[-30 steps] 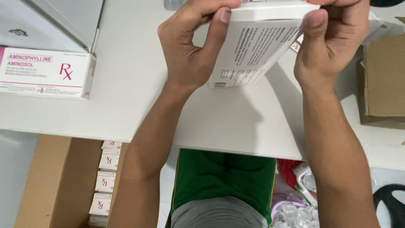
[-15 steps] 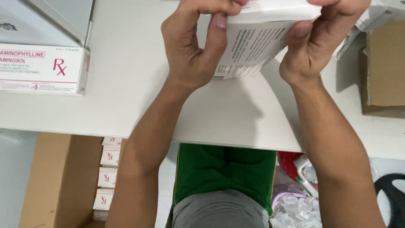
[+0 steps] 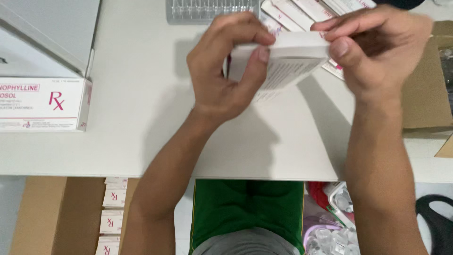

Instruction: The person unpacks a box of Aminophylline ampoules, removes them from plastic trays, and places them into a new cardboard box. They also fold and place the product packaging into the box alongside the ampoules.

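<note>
Left hand (image 3: 226, 71) curled, right hand (image 3: 377, 47) pinching, both gripping white carton (image 3: 288, 59)

A white tabletop (image 3: 132, 141) fills most of the view and is lit evenly from above, with soft shadows cast across its middle. A white carton with pink print (image 3: 42, 104) is set at its left edge, below a grey-white lid (image 3: 47, 33). A clear ribbed tray (image 3: 212, 9) is seen at the far edge, and a brown cardboard box (image 3: 427, 94) at the right. Below the near edge, a cardboard carton (image 3: 42, 212) with a row of small white boxes (image 3: 112, 212) is seen on the floor.
</note>
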